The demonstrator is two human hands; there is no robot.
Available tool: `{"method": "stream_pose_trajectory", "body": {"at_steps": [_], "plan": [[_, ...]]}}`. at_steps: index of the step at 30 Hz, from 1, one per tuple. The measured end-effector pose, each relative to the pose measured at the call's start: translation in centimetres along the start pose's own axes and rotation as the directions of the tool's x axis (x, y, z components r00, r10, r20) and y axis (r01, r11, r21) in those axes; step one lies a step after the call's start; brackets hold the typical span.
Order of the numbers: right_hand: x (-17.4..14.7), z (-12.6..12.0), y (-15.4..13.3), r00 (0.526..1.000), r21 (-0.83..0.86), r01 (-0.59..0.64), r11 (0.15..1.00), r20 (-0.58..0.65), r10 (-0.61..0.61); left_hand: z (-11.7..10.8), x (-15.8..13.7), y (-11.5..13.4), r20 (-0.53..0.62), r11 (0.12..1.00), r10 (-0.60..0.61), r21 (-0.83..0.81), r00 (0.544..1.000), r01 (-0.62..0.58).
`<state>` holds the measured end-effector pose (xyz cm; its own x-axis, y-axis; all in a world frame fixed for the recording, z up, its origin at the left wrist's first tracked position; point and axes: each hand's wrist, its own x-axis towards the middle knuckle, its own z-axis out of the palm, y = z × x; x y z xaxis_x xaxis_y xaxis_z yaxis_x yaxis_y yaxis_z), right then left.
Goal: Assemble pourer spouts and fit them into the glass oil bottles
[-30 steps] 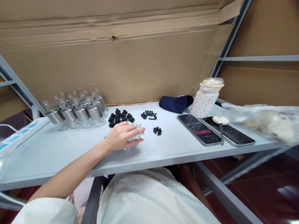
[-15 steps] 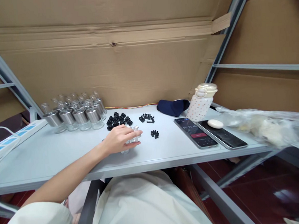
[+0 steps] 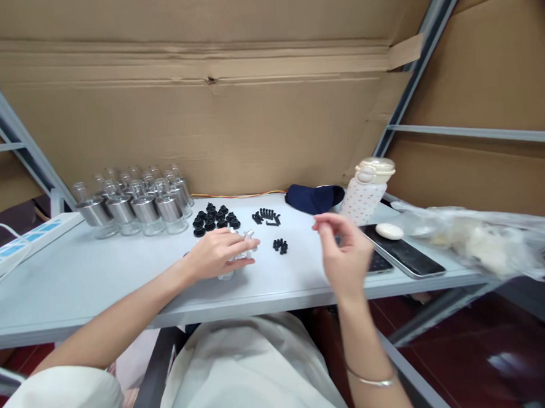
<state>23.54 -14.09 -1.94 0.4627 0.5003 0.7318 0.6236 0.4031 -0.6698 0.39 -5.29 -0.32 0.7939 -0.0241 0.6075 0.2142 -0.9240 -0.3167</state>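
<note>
My left hand [image 3: 222, 253] lies over a cluster of clear pieces [image 3: 247, 235] near the table's front edge. Its fingers are stretched out and apart, touching the pieces; the palm hides part of the cluster. To the right, my right hand [image 3: 344, 249] is raised in front of the phones, with thumb and fingertips drawn together in a pinch. Anything between those fingertips is too small or blurred to make out. Small black caps [image 3: 280, 246] sit between the two hands. Behind my left hand are several black flanged parts [image 3: 215, 220], and beside them short black sticks [image 3: 267, 215].
Several glass bottles with metal bands [image 3: 146, 215] stand at the back left, by a power strip [image 3: 30, 243]. A navy cap [image 3: 315, 198], a dotted drink bottle [image 3: 364, 192], a phone [image 3: 407, 254] with a white oval case [image 3: 389, 231] and a plastic bag [image 3: 482, 243] occupy the right.
My right hand has come into view from the lower right and now covers part of the phone with the timer. My left hand stays on the clear pieces.
</note>
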Motion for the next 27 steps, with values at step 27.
{"method": "stream_pose_trajectory", "body": {"at_steps": [27], "plan": [[-1.6,2.8,1.6,0.75,-0.132,0.32,0.938,0.64,-0.166,0.5,-0.2,0.0,0.013,1.0,0.011,-0.014,1.0,-0.011]]}}
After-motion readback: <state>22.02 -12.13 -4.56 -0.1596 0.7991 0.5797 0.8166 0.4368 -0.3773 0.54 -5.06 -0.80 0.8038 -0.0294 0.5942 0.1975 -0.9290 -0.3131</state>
